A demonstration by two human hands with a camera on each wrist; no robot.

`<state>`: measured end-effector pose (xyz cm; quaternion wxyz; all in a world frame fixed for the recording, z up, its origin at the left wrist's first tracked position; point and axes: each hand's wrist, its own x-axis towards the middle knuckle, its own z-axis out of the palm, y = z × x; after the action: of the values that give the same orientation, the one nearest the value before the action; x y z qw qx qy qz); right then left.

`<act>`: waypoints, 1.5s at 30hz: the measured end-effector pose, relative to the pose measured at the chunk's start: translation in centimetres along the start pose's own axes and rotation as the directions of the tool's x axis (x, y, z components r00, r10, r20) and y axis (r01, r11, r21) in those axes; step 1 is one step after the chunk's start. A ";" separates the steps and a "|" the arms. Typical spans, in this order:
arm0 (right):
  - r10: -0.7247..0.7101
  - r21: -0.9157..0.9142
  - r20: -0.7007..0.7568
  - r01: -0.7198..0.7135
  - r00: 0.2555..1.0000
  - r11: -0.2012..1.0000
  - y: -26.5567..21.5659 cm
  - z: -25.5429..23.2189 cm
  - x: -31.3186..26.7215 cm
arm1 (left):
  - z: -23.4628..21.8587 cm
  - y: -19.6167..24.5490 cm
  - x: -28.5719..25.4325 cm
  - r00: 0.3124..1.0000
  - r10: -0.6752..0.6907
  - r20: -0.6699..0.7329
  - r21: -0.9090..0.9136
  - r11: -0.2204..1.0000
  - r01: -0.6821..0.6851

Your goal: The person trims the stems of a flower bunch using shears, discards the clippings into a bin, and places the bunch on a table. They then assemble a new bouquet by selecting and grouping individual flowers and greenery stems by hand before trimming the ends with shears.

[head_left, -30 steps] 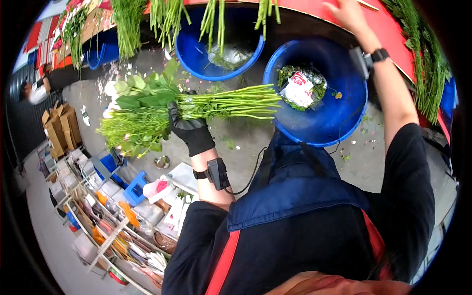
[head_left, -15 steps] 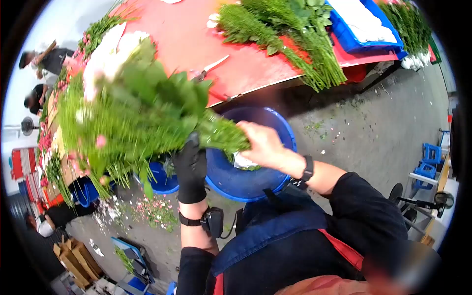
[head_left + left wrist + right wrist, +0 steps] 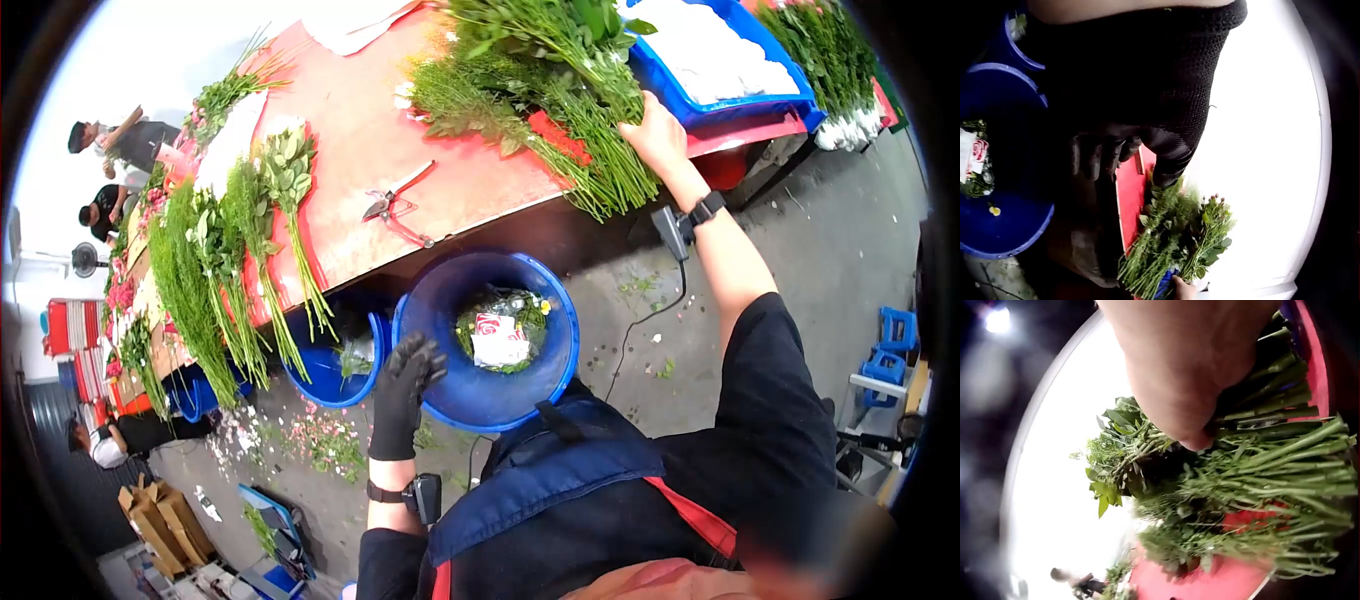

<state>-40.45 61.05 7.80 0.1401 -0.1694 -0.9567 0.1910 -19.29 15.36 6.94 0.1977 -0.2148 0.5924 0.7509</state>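
Observation:
My bare right hand (image 3: 655, 138) grips the stems of a leafy green bunch (image 3: 590, 62) at the table's right side. In the right wrist view, the bare hand (image 3: 1188, 375) covers part of the stems, and cut stem ends (image 3: 1316, 440) stick out beyond it. Other feathery green bunches (image 3: 475, 95) lie close by on the red tabletop. My left hand (image 3: 405, 385), in a black glove, hovers by the left rim of a blue bucket (image 3: 562, 330). Its fingers are loosely bent around nothing. Inside the bucket are greenery and a white-and-red wrapper (image 3: 500, 340).
Pruning shears (image 3: 380, 207) lie on the red table (image 3: 350, 140). A blue tray (image 3: 790, 100) holding white material stands at the back right. Several stem bunches (image 3: 200, 260) hang over the left edge above another blue bucket (image 3: 375, 375). People (image 3: 135, 140) stand far left. Petals (image 3: 325, 435) litter the floor.
The flower bunch has left my gloved left hand, which is lowered beside the bucket. My right hand has swung right and up to stems at the table's right side. The view turned right.

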 end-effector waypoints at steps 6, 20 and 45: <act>0.019 0.075 0.173 -0.032 0.985 0.997 6.9 6.2 3.9 | -1.3 -3.4 -4.2 0.980 -0.115 -0.160 -0.061 0.992 0.106; -0.379 0.726 0.139 0.166 0.915 0.667 -11.4 6.2 -10.5 | -12.9 0.0 -6.2 0.893 0.279 -0.352 0.441 0.892 -0.105; -0.217 0.317 0.559 0.035 0.800 0.948 -62.5 35.9 -28.9 | -52.4 19.6 20.6 0.738 0.624 -0.259 0.932 0.361 0.022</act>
<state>-43.22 -15.64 -4.14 -0.1265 -0.0150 -0.9232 0.3627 -42.52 -39.19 0.47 -0.0622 -0.1724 0.9546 0.2348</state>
